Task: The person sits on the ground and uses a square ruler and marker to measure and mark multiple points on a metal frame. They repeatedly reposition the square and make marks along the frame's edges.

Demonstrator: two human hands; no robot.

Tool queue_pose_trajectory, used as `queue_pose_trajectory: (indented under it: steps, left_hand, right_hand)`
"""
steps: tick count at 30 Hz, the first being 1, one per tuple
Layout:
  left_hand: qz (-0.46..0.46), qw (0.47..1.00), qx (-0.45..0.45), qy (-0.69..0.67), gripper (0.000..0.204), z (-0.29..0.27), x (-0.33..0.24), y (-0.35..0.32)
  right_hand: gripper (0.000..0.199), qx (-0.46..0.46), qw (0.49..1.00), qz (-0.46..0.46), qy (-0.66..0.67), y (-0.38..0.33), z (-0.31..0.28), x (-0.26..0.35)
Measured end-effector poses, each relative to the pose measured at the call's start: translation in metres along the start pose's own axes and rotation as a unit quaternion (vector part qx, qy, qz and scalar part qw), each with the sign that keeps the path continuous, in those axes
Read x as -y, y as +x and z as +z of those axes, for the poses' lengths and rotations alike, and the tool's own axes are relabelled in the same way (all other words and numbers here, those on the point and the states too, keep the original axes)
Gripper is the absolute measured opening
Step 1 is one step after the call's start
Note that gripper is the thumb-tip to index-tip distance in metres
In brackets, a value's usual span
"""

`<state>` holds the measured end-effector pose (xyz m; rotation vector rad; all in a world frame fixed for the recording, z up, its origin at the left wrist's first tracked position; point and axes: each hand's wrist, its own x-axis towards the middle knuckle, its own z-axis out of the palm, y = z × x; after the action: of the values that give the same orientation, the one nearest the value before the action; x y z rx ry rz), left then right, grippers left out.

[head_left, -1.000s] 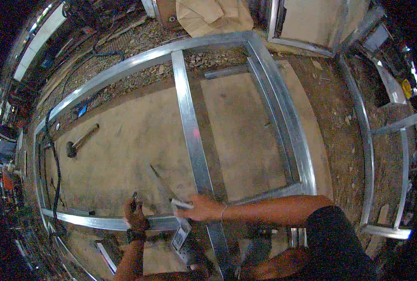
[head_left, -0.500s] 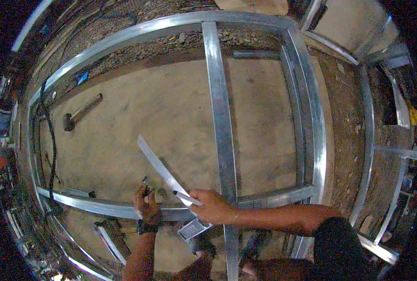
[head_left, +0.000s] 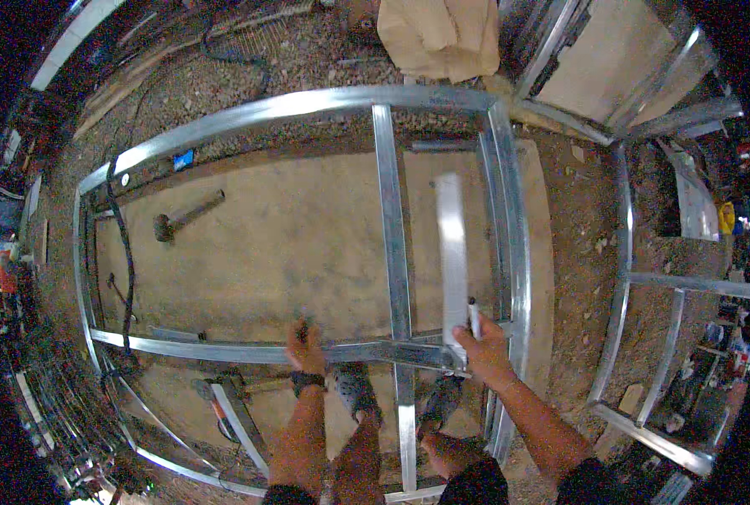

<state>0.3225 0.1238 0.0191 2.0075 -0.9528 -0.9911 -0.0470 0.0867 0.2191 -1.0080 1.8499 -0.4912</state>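
Note:
My right hand (head_left: 486, 352) is closed on a metal try square, its long flat blade (head_left: 452, 240) pointing away from me above the frame's right bay. A white marker (head_left: 475, 318) with a dark tip sticks up from the same grip. Under that hand, the square's stock lies close to the near rail (head_left: 223, 348) of a shiny steel-tube frame; whether it touches is hard to tell. My left hand (head_left: 306, 349) is closed just over this rail, left of the crossbar (head_left: 393, 219). A small dark thing shows at its fingertips, too blurred to name.
A mallet (head_left: 186, 216) lies on the brown board (head_left: 282, 227) inside the frame. A black cable (head_left: 125, 261) drapes over the frame's left side. Beyond the far rail are gravel and a brown paper sheet (head_left: 438, 40). More steel framing (head_left: 626, 219) stands at right.
My right hand has moved right with the try square and marker, and the blade has swung from slanting left to pointing away. My left hand has shifted slightly right. The view has tilted.

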Motion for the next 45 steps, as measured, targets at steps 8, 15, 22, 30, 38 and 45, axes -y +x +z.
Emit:
queue_pose_trajectory:
  steps: [8,15,22,30,38,45]
  left_hand:
    - [0.155,0.938,0.098,0.296,0.043,-0.065,-0.038,-0.149]
    - [-0.058,0.981,0.179,0.045,0.043,-0.152,-0.126,-0.113]
    - [0.037,0.973,0.213,0.083,0.028,-0.121,-0.253,-0.008]
    - [-0.014,0.969,0.218,0.111,0.036,0.011,-0.358,0.098]
    - [0.141,0.894,0.386,0.179,0.030,0.213,-0.432,0.196]
    - [0.170,0.797,0.505,0.285,0.033,0.302,-0.396,0.224]
  right_hand:
    - [0.032,-0.162,0.984,0.037,-0.064,-0.057,-0.114,-0.027]
    - [0.035,-0.184,0.981,0.025,-0.062,-0.018,-0.184,0.028]
    - [0.031,-0.256,0.964,-0.001,-0.067,0.018,-0.190,0.100]
    - [0.056,-0.109,0.991,0.055,-0.050,0.169,-0.191,0.082]
    - [0.048,-0.157,0.977,0.113,-0.085,0.216,-0.210,0.047]
    - [0.033,-0.174,0.980,0.025,-0.095,0.243,-0.221,0.055]
